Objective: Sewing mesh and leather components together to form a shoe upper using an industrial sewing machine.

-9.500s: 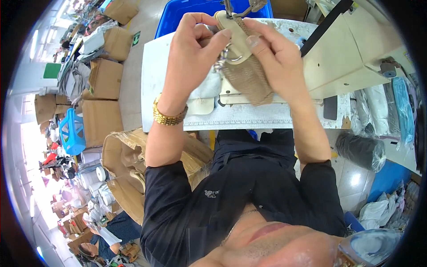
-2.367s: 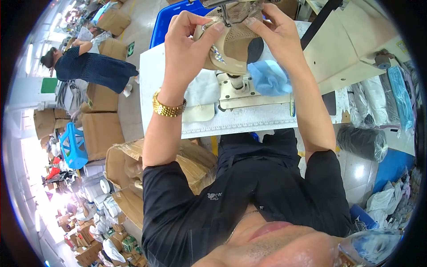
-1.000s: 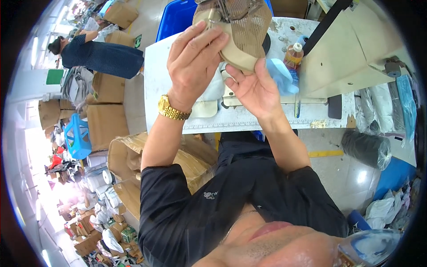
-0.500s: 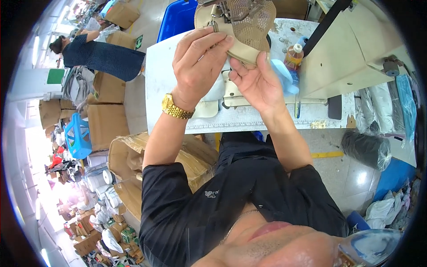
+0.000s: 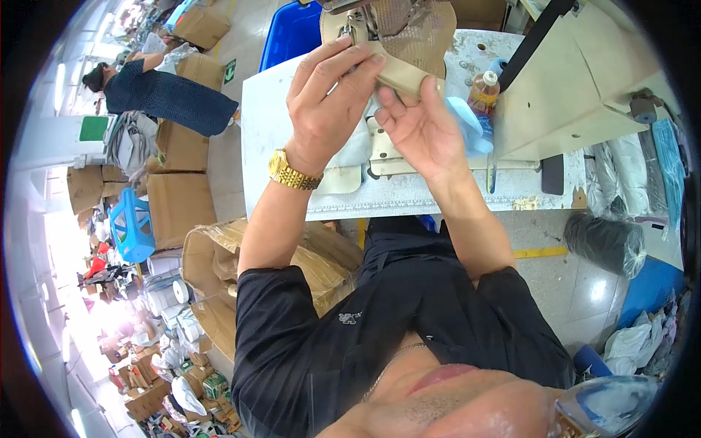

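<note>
A beige workpiece (image 5: 400,75), part open mesh (image 5: 420,47) and part smooth curved band, lies under the metal presser foot (image 5: 367,25) of a sewing machine at the top of the view. My left hand (image 5: 328,95) presses its fingertips onto the band just left of the foot. Palm up, my right hand (image 5: 423,131) grips the band's right end, thumb against its edge and fingers curled beneath. The left fingers partly cover the band. The mesh looks smeared by motion, and the needle cannot be made out.
On the white worktable (image 5: 274,109) stand a bottle with a white cap (image 5: 483,93) and a light blue object (image 5: 471,128), right of my hands. The machine's beige body (image 5: 577,87) rises at the right. A blue bin (image 5: 288,33) sits behind; an open carton (image 5: 208,270) is at lower left.
The workpiece has shifted and turned a little under the foot, and its mesh now looks blurred. Both hands stay at the band, with the left fingers slightly more spread.
</note>
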Motion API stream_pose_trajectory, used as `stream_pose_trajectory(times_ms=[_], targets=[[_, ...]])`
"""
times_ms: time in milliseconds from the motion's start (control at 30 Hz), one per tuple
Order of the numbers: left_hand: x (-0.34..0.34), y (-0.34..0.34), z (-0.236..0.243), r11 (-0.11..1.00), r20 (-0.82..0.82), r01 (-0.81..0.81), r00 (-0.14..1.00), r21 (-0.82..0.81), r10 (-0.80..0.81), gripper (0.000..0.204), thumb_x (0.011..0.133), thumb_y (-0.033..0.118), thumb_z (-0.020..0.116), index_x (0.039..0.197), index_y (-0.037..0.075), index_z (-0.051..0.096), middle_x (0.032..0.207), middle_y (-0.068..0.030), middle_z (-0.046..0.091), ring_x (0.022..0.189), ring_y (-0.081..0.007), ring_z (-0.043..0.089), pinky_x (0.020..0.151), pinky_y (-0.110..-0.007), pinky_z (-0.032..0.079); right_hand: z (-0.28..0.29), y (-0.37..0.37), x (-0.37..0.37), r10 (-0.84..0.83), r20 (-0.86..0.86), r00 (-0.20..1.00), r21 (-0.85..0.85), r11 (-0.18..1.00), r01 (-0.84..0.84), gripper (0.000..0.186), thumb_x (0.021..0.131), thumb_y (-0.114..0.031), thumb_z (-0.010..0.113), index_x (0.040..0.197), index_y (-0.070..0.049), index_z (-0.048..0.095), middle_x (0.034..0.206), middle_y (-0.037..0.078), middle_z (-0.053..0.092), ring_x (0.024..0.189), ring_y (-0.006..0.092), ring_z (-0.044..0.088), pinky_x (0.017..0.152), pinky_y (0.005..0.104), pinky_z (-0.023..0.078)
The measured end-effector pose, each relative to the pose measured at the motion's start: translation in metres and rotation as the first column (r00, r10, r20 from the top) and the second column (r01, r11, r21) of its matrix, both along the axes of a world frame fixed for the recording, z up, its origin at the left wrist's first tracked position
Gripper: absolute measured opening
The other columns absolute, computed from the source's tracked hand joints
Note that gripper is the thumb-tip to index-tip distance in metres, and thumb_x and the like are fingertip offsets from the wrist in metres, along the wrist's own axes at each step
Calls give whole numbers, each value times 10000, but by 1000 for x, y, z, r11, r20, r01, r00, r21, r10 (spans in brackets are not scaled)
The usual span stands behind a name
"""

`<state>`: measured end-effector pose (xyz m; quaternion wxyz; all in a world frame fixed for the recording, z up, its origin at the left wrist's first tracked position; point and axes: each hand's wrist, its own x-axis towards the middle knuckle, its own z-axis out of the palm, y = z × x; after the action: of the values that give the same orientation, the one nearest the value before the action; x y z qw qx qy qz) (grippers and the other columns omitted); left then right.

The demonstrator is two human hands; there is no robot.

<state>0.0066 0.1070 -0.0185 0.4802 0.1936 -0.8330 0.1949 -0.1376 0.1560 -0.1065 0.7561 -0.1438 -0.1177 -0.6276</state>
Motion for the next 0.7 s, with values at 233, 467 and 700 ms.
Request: stream_pose_trajectory(times_ms=[233,467,700], targets=[[2,-3,2,1000,5,31,1000,-2,-31,264,731,4,809,985,68,781,1051,-64,732,1038,-262,699,868,-346,593,-2,-12,-12,-51,165,985,263,965,6,371,1033,-364,571,1288,-95,586,1201,64,678,1048,199,629,891,386,521],[4,-11,0,993,-50,96,994,64,-93,289,741,-21,787,1016,70,775,1074,-73,728,1056,-261,696,889,-348,586,-15,1,-10,29,184,982,143,988,-56,428,991,-372,620,1340,-133,554,1308,61,631,1070,192,601,857,364,498],[1,-4,-4,997,-65,62,996,45,-59,312,712,-25,787,1008,72,775,1093,-76,725,1067,-277,682,902,-371,576,-12,7,-7,85,200,976,110,988,-109,393,1014,-360,599,1299,-89,588,1247,81,682,1061,209,649,936,398,508]])
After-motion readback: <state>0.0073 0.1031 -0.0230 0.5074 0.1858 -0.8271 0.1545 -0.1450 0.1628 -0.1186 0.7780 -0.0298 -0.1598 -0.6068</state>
